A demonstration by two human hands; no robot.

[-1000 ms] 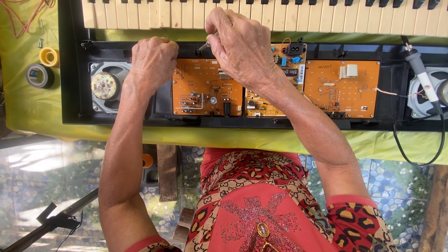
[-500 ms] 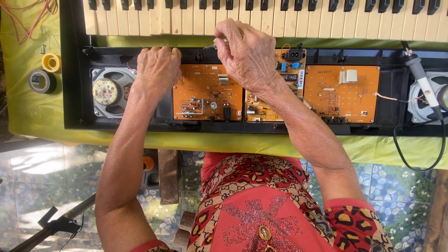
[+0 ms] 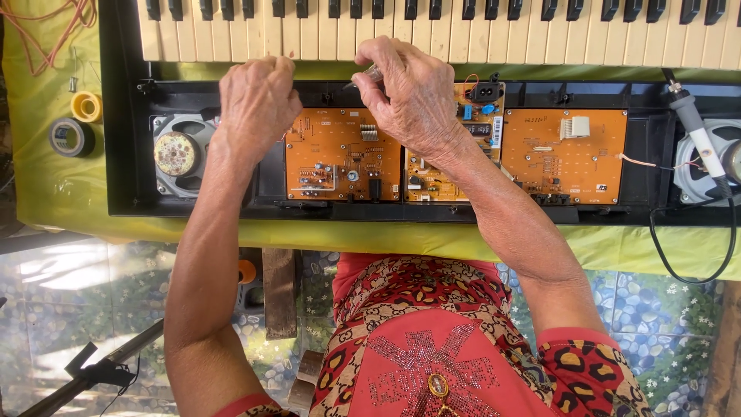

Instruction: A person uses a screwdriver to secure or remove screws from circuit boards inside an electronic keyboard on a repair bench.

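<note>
Under hands: left hand [image 3: 256, 104] fisted, contents hidden; right hand [image 3: 407, 96] pinched on small clear item [image 3: 369, 75], unidentifiable.
Keyboard [image 3: 432, 31]: cropped.
Counter [image 3: 46, 185]: green-covered.
Floor [image 3: 77, 301]: patterned.

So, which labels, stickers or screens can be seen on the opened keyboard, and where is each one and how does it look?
White sticker label: narrow upright strip with dark print, on the right edge of the middle circuit board, beside the right hand.
Round label: pale disc with reddish marks, on the back of the left speaker, left of the left hand.
No screens or packages in view.
</note>
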